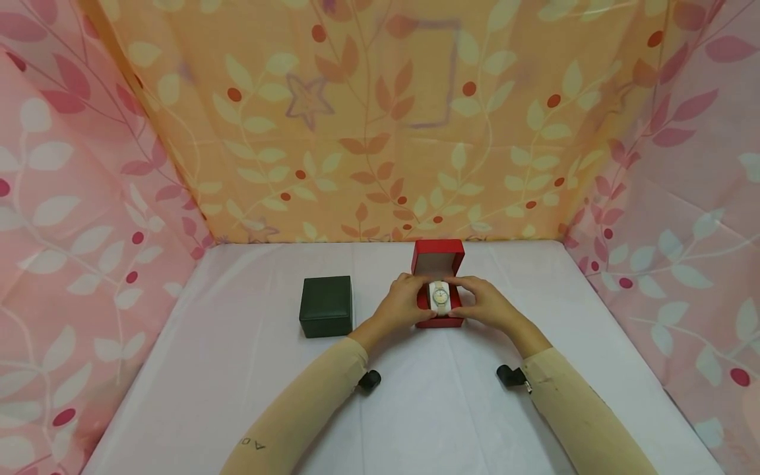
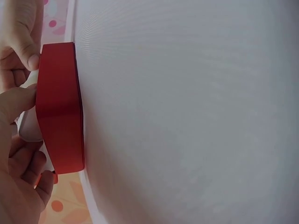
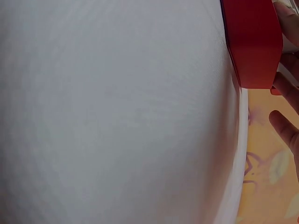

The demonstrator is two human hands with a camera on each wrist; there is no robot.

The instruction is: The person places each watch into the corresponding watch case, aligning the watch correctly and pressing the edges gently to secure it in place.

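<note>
A wristwatch with a round pale dial and cream strap sits on a white cushion, face up, at the opened red watch box. The box's lid stands raised at the back. My left hand grips the cushioned watch from the left, thumb near the front edge and fingers farther back. From the opposite side, my right hand holds it likewise. In the left wrist view the white cushion shows above the box wall. The right wrist view catches the box's corner, with right fingers beside it.
A closed dark green box stands left of the red box, close to my left forearm. White cloth covers the table. Floral curtains rise at the back and both sides.
</note>
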